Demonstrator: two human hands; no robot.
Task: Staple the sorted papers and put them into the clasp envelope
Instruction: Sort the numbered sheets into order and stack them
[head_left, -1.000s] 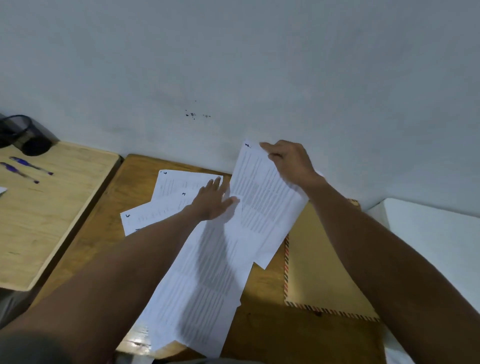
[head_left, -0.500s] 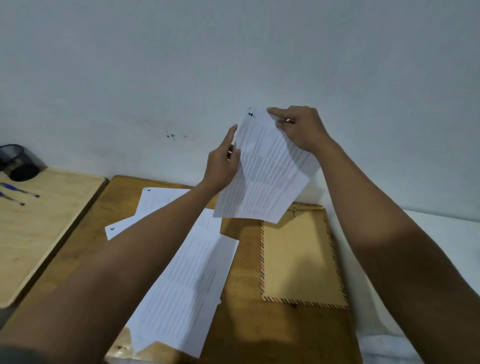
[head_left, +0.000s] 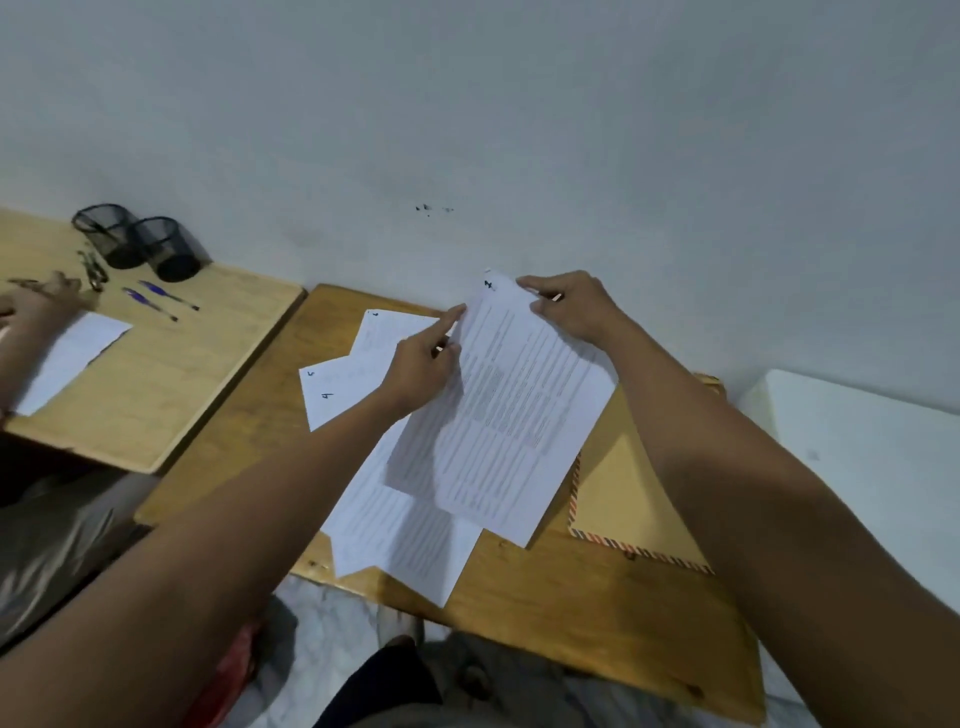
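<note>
1. A person's two bare arms reached forward over a wooden worktop (head_left: 597, 597) that butted against a pale wall (head_left: 467, 104).
2. The right hand (head_left: 571, 312) pinched the far top corner of a printed sheet (head_left: 514, 415), thumb and fingertips closed on the paper's edge close to the wall.
3. The left hand (head_left: 421, 364) gripped the same sheet along its left edge, with the index finger stretched out along that edge.
4. The held sheet was lifted clear of the worktop and tilted, its lower corner hanging above the near edge of the clasp envelope (head_left: 623, 493).
5. The envelope, tan with a striped border, lay flat on the right part of the worktop, partly covered by the sheet and the right forearm.
6. More loose papers (head_left: 395, 530) lay overlapped under the left forearm, one reaching the worktop's near edge; numbered corners fanned out toward the wall.
7. Bare wood showed in front of the envelope, near the front edge.
8. A second, lighter worktop (head_left: 156, 374) stood to the left across a narrow gap, carrying two black mesh cups (head_left: 140, 244), two blue pens (head_left: 156, 299), a white sheet and another person's hand (head_left: 36, 301).
</note>
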